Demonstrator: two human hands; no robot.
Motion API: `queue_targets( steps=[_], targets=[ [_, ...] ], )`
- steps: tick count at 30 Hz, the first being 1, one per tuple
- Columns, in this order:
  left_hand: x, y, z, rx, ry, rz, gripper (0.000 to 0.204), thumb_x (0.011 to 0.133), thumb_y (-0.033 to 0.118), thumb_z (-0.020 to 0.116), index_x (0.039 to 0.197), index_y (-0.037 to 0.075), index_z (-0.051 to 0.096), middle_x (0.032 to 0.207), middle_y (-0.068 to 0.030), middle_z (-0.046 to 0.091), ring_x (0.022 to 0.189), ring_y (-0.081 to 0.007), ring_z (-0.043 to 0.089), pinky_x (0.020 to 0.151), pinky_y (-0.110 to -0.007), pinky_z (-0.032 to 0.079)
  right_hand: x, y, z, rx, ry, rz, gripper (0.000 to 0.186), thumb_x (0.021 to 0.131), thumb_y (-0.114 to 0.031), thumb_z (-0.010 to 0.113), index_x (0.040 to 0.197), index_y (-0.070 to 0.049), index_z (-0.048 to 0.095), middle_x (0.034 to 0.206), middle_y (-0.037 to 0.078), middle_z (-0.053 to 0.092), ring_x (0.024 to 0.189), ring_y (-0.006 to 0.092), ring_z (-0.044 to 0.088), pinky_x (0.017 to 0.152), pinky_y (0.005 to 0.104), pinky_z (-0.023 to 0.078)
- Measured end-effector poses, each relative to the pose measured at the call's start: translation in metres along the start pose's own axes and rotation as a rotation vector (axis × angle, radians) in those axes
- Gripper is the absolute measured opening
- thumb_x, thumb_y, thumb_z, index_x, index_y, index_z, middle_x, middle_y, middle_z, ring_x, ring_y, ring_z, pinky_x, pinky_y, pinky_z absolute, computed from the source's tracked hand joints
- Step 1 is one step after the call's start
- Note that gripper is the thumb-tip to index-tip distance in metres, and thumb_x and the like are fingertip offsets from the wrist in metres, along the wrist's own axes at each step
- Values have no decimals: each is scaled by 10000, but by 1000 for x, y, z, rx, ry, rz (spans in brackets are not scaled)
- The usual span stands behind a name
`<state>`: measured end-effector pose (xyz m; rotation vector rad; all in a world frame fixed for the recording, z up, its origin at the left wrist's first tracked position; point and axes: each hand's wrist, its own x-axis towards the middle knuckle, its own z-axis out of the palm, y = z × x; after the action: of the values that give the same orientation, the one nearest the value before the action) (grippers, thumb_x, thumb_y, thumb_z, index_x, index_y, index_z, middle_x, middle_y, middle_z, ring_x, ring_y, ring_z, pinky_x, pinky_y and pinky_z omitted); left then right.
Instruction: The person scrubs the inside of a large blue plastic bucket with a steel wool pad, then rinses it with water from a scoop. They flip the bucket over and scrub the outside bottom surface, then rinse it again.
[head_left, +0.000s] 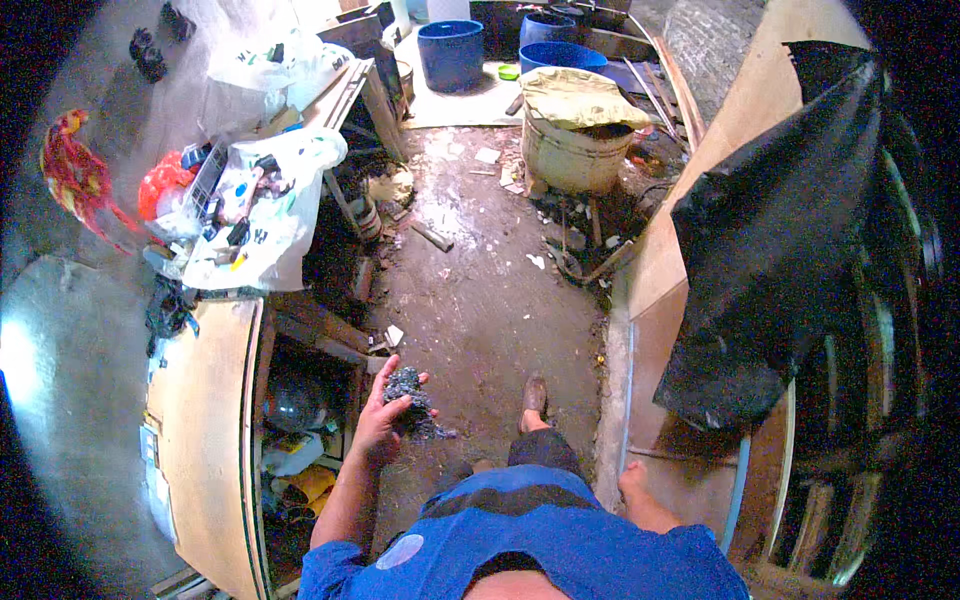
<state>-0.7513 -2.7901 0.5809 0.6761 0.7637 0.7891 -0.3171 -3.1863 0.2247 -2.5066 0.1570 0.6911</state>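
My left hand (390, 405) is raised at the lower middle, fingers curled round a crumpled, speckled grey clump (410, 390), with the index finger pointing upward. Beside it is a light wooden cabinet (205, 420) with an open side showing dark and pale items inside. My right hand (632, 478) hangs low beside my body, near a wooden panel. Its fingers look curled, and anything in them is hidden. My blue shirt and one stepping foot show below.
A muddy path (460, 300) with scraps runs ahead to blue tubs (450, 60) and a cream drum (575, 160) topped with a yellowish sack. White bags (280, 240) of mixed items lie left. Black sheeting (760, 230) drapes over boards on the right.
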Motion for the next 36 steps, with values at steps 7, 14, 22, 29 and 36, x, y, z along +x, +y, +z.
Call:
queue_targets(
  steps=[7,14,22,29,36],
  targets=[
    [131,38,52,-47,95,108,779,898,-8,578,1586,185,270,1401,-230,546,1151,-324,639,881,-567,604,171,-61,82,-419,50,-248,139,829,-167,649,829,-35,692,865,207,715,847,364,684,764,481,534],
    [244,78,92,-47,124,116,808,877,-23,565,1594,181,253,1396,-253,559,1125,-328,652,879,-551,607,190,-367,121,-131,-49,-429,154,845,-219,701,883,-70,715,889,151,729,837,312,702,757,449,550],
    [357,124,51,-91,223,163,781,900,-6,550,1593,200,255,1404,-257,558,1060,-343,680,870,-527,612,184,-535,141,-341,-34,-595,173,798,-233,706,889,-105,777,890,179,754,910,370,723,852,450,559],
    [486,212,3,-118,157,168,771,917,-12,535,1600,191,239,1428,-239,542,1109,-301,657,896,-519,608,188,-595,162,-1030,-202,-488,325,869,-339,667,943,-43,779,991,222,747,877,409,724,824,477,567],
    [601,290,-17,-103,98,142,765,919,-21,535,1595,170,231,1409,-224,552,1016,-258,675,880,-496,616,200,-675,231,-813,-222,-445,285,847,-313,697,923,-50,776,957,203,752,782,369,726,697,441,590]
  ],
)
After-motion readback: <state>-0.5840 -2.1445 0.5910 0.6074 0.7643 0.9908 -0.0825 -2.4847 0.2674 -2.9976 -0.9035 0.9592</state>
